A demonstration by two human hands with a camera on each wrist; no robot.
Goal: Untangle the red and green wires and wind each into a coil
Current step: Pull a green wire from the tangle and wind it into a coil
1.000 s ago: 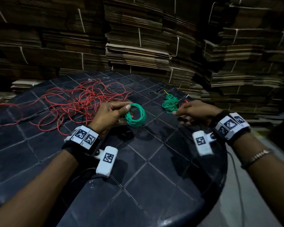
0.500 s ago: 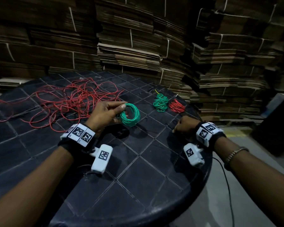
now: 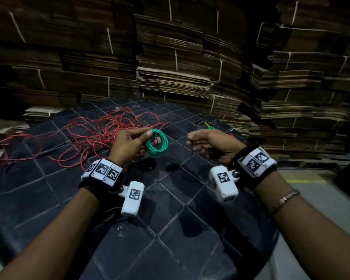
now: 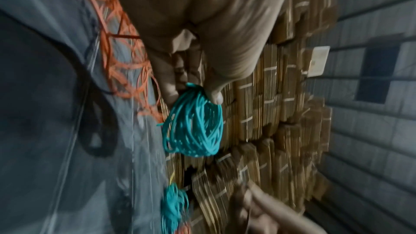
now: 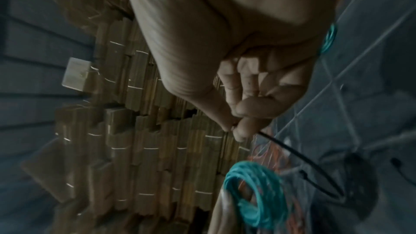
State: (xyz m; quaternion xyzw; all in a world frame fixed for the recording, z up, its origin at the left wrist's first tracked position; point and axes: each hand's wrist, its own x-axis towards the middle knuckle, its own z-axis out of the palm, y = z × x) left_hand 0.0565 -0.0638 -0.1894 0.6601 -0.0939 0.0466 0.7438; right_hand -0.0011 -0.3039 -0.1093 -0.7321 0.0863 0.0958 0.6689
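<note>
My left hand (image 3: 148, 137) pinches a wound green coil (image 3: 157, 145) between thumb and fingers and holds it just above the black table (image 3: 170, 229). The left wrist view shows the same coil (image 4: 193, 125) hanging from the fingertips. Close to its right, my right hand (image 3: 190, 138) pinches a thin black tie (image 5: 292, 150) that trails down to the table. The red wire (image 3: 101, 134) lies loose and tangled on the table's left half. A second small green coil (image 3: 210, 128) lies behind my right hand, mostly hidden.
Tall stacks of flattened cardboard (image 3: 180, 77) stand close behind the round table. The table's edge curves away at the right, with bare floor (image 3: 311, 188) beyond it.
My right hand left the far coils, dipped to the table's right edge, then rose beside the green coil holding a black tie. My left hand lifted the coil slightly.
</note>
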